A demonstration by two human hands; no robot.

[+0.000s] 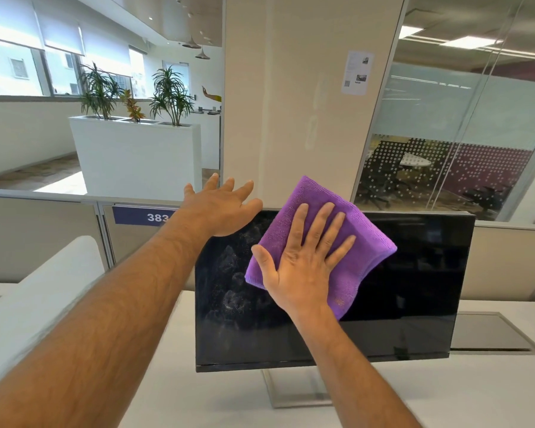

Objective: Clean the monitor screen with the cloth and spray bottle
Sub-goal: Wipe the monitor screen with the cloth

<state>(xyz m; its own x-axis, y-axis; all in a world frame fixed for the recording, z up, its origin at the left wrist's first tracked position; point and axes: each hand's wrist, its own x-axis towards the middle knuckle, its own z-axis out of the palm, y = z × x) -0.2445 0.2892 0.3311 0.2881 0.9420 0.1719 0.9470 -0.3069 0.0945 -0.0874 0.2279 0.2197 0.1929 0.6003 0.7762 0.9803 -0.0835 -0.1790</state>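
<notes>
A black monitor (414, 288) stands on a white desk, its screen dark, with hazy spray marks on its left part. A folded purple cloth (318, 211) lies flat against the upper middle of the screen. My right hand (303, 257) presses the cloth to the glass with its fingers spread and straight. At the monitor's top left corner is my left hand (220, 208), fingers straight and reaching over the top edge. No spray bottle is in view.
The monitor's silver stand (294, 390) rests on the white desk (445, 396). A cable hatch (494, 332) is set into the desk at the right. Grey partitions (44, 239) run behind, one with a blue number sign (142, 216). Beyond are a pillar, a planter and glass walls.
</notes>
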